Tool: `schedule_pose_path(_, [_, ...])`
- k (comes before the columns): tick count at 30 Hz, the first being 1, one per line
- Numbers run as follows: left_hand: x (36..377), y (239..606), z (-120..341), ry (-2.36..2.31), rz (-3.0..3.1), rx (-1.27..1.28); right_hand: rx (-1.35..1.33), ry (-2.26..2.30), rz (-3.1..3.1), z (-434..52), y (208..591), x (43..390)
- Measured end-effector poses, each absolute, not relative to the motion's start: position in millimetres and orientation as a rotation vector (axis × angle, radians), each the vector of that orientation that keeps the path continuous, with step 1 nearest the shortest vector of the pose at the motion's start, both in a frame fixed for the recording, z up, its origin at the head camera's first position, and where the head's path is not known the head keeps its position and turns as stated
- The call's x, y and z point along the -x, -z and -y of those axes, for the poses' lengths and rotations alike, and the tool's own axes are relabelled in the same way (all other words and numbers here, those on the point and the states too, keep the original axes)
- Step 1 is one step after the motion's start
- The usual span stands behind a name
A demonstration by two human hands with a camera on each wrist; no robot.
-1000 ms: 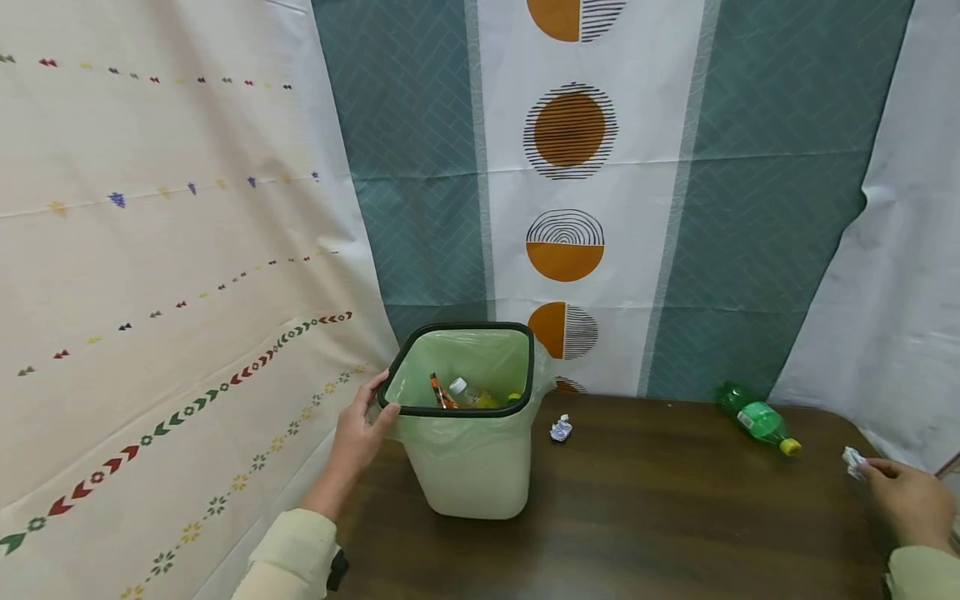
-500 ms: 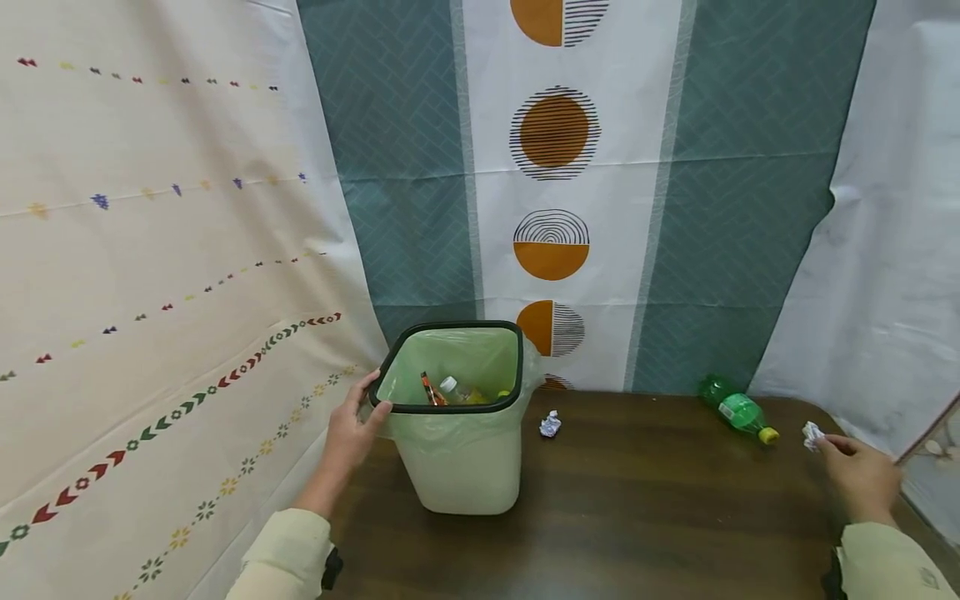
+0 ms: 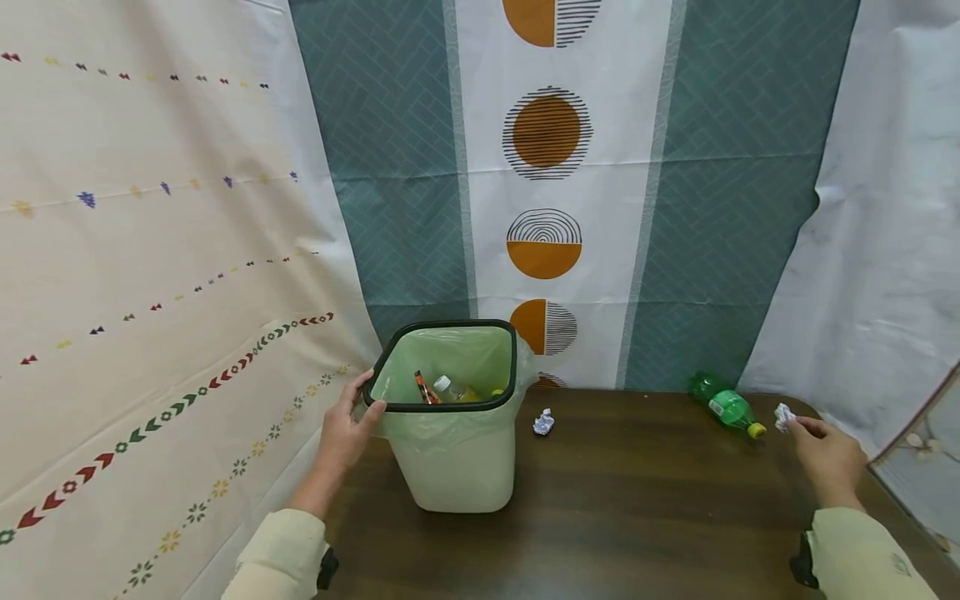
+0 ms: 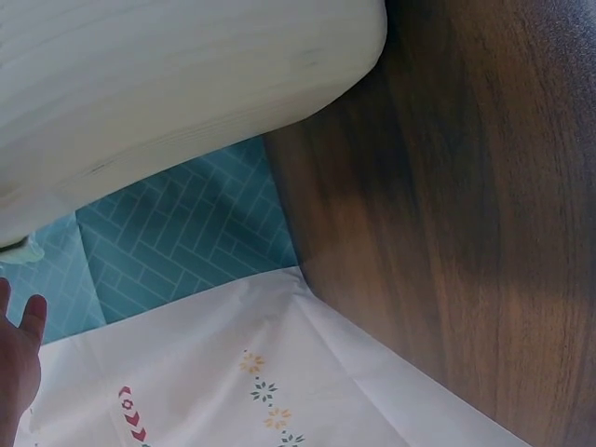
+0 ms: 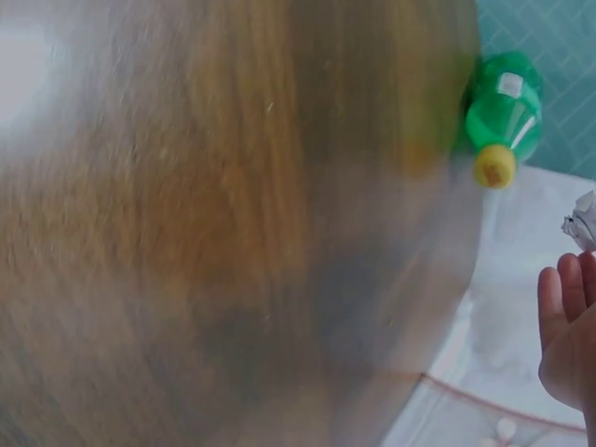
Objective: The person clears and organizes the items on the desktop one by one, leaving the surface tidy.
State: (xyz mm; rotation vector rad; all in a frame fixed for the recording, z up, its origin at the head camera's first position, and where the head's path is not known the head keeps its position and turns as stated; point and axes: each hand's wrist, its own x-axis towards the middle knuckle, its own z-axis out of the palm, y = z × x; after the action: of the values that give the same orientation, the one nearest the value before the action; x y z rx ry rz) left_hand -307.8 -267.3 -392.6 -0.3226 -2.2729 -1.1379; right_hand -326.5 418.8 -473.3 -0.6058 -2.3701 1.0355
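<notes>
A pale green bin [image 3: 457, 467] with a black rim and a green liner stands on the dark wooden table [image 3: 637, 508]; a bottle and other litter lie inside. My left hand [image 3: 347, 425] grips the bin's left rim. My right hand [image 3: 823, 454] pinches a crumpled white paper ball [image 3: 784, 414] above the table's far right, just right of a green plastic bottle [image 3: 726, 406] with a yellow cap lying on its side. The bottle [image 5: 503, 116] and the paper ball [image 5: 583, 220] also show in the right wrist view. The bin's wall [image 4: 168, 84] fills the top of the left wrist view.
A second crumpled paper ball [image 3: 543, 422] lies on the table just right of the bin. Patterned curtains [image 3: 547, 192] hang close behind and to the left. The table's right edge runs past my right hand.
My right hand has lifted the paper ball and carried it left, closer to the green bottle. My left hand stays on the bin's rim. The head view has panned slightly right.
</notes>
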Motion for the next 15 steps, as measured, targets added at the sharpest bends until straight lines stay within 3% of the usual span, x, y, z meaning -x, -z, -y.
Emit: schedule_pose_path(15, [307.9, 392.6, 266.7, 1.151, 2.254, 0.328, 0.559, -1.285, 2.247, -350.7, 426.5, 341.2])
